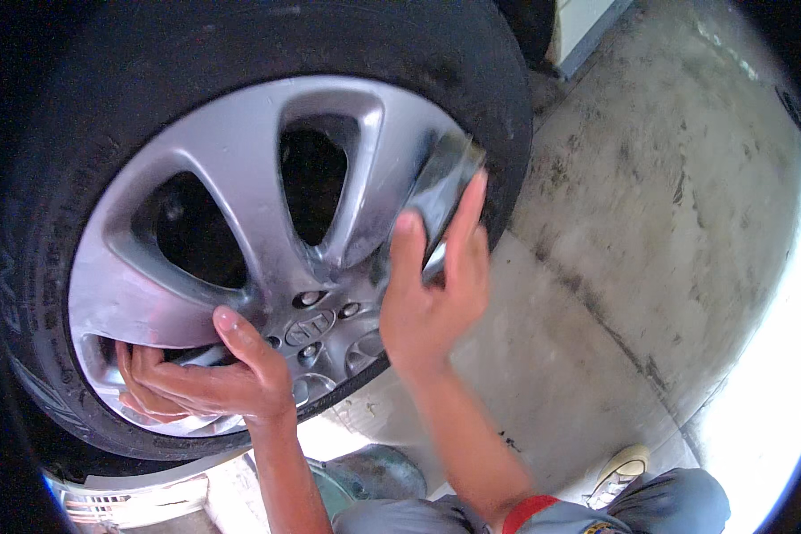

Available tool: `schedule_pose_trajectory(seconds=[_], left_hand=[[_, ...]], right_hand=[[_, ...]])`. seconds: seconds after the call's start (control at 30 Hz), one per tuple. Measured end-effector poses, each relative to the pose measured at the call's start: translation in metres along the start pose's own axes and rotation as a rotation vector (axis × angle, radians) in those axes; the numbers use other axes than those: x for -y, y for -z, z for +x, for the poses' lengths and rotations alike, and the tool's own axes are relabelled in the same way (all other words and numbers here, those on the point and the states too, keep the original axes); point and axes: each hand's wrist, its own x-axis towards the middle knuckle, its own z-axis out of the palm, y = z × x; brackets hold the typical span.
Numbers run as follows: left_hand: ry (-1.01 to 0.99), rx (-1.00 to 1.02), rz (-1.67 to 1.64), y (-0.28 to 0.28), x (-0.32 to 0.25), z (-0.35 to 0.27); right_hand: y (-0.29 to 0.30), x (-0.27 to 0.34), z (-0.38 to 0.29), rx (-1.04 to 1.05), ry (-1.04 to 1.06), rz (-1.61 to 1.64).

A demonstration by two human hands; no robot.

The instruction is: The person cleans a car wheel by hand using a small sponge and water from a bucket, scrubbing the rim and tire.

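A silver alloy wheel rim inside a black tyre fills the left and middle of my view. My left hand grips a wheel spoke, its fingers curled into an opening and its thumb on the outer face. In my right hand is a flat dark, shiny piece, perhaps an abrasive sheet or pad. It lies against a spoke near the rim's outer edge, and motion blurs it. Between my hands sit the Kia centre cap and the wheel bolts around it.
Stained concrete floor with dark joint lines stretches to the right. A greenish bucket-like container stands low between my arms. My shoe and a bent trouser leg show at the lower right. A pale panel is behind the tyre.
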Motion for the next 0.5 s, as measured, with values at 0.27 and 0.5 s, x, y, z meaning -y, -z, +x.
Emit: schedule_pose_trajectory(seconds=[0.27,0.5], left_hand=[[-0.001,0.018,-0.001,0.0,-0.001,-0.004],[0.01,0.031,-0.008,0.006,0.002,0.004]], right_hand=[[0.002,0.005,0.014,0.021,0.017,-0.053],[-0.003,-0.001,0.001,-0.021,0.219,0.062]])
